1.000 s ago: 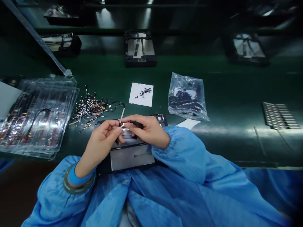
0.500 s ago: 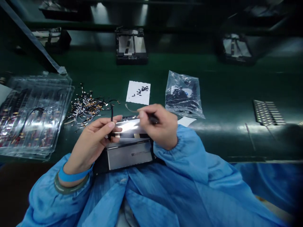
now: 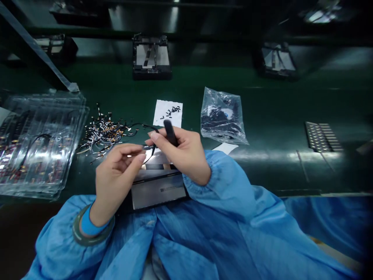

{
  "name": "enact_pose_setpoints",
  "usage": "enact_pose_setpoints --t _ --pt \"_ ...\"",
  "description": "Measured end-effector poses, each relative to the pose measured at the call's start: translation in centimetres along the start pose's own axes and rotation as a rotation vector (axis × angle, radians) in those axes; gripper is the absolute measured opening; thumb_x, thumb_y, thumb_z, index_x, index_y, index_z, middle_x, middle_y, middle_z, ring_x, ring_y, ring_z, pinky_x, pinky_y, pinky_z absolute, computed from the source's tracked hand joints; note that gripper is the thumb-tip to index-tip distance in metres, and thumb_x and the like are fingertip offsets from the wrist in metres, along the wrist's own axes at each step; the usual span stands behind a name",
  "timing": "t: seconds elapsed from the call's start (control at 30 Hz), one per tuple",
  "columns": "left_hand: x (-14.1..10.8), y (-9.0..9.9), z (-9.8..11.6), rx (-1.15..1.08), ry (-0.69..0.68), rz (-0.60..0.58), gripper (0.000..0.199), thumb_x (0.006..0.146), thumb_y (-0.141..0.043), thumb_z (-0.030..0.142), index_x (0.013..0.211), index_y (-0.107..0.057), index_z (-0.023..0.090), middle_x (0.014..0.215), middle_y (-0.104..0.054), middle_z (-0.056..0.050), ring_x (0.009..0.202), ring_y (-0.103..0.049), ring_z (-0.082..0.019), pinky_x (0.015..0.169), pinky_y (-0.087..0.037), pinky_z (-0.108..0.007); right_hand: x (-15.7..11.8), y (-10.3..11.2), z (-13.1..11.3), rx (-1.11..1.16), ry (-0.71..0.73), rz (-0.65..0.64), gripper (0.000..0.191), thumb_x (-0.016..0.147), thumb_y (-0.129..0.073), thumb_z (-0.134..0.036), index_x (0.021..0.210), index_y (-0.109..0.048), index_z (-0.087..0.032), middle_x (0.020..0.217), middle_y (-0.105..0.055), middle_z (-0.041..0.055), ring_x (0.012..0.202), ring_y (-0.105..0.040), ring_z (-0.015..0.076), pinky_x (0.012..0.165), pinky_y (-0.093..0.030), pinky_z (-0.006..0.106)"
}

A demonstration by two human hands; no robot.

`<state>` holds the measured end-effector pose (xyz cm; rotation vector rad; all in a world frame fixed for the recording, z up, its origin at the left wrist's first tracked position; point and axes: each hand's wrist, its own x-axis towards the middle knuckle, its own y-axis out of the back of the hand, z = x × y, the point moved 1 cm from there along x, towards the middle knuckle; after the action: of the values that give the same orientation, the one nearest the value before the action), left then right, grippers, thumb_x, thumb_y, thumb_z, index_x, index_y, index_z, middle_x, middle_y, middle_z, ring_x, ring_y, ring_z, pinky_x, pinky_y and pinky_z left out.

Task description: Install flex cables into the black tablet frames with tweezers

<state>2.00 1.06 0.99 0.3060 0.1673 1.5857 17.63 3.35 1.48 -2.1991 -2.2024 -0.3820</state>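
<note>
A thin black cable (image 3: 153,149) runs between my two hands above an opened device (image 3: 159,191) with silvery panels. My left hand (image 3: 118,175) pinches the cable's lower part between thumb and fingertips. In my right hand (image 3: 186,149) a black-handled tool (image 3: 169,132) lies across the palm, its dark end sticking up, while the thumb and forefinger hold the cable's upper part. The device lies close to my body, its upper part partly covered by both hands.
A heap of small cables (image 3: 103,134) lies left of the hands, beside stacked clear trays (image 3: 37,155). Beyond are white paper (image 3: 159,111) with small black pieces and a plastic bag (image 3: 223,120). Metallic parts (image 3: 323,137) lie right; another device (image 3: 152,58) stands farther back.
My right hand has moved left and closed on the cable, and the tool's dark end now points up. The cable now arcs between both hands. The view has shifted slightly.
</note>
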Motion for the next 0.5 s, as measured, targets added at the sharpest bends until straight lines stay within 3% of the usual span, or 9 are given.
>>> enact_pose_setpoints --t 0.1,0.17,0.23,0.4,0.5 --pt "-0.1 0.1 0.1 0.202 -0.310 0.187 0.010 0.083 -0.068 0.020 0.093 -0.068 0.022 0.094 -0.068 -0.001 0.088 -0.065 -0.014 0.077 -0.056 -0.028 -0.9 -0.6 0.3 -0.317 0.357 0.061 0.020 0.091 -0.056 -0.027 0.084 -0.071 -0.016 0.082 -0.075 0.0016 0.074 -0.068 0.0116 0.069 -0.051 0.021" --pt "-0.1 0.1 0.0 0.245 -0.382 0.211 0.012 0.084 -0.067 0.017 0.095 -0.067 0.022 0.094 -0.067 -0.001 0.091 -0.064 -0.015 0.078 -0.056 -0.028 -1.5 -1.1 0.4 -0.504 0.548 0.056 0.021 0.093 -0.053 -0.023 0.088 -0.072 -0.015 0.086 -0.076 0.0032 0.077 -0.070 0.0119 0.072 -0.051 0.020" --pt "-0.1 0.1 -0.1 0.258 -0.393 0.225 0.012 0.084 -0.066 0.016 0.095 -0.067 0.021 0.095 -0.067 -0.001 0.091 -0.065 -0.014 0.078 -0.056 -0.028 -2.0 -1.4 0.6 -0.612 0.627 0.008 0.024 0.095 -0.050 -0.021 0.095 -0.072 -0.014 0.087 -0.076 0.0045 0.077 -0.070 0.0121 0.073 -0.051 0.021" --pt "-0.1 0.0 0.0 0.206 -0.313 0.211 0.004 0.084 -0.064 0.017 0.086 -0.066 0.020 0.088 -0.067 -0.001 0.082 -0.065 -0.013 0.072 -0.054 -0.026 -2.0 -1.6 0.6 -0.526 0.545 -0.139 0.025 0.094 -0.049 -0.024 0.092 -0.073 -0.016 0.081 -0.075 0.0037 0.073 -0.067 0.0116 0.069 -0.048 0.021" --pt "0.2 1.5 -0.2 0.182 -0.188 0.176 0.003 0.081 -0.065 0.020 0.079 -0.066 0.019 0.083 -0.067 0.000 0.073 -0.064 -0.012 0.065 -0.051 -0.024 -1.1 0.0 0.4 -0.276 0.216 -0.167 0.022 0.089 -0.057 -0.031 0.080 -0.071 -0.016 0.068 -0.070 0.0003 0.057 -0.059 0.0087 0.055 -0.043 0.021"
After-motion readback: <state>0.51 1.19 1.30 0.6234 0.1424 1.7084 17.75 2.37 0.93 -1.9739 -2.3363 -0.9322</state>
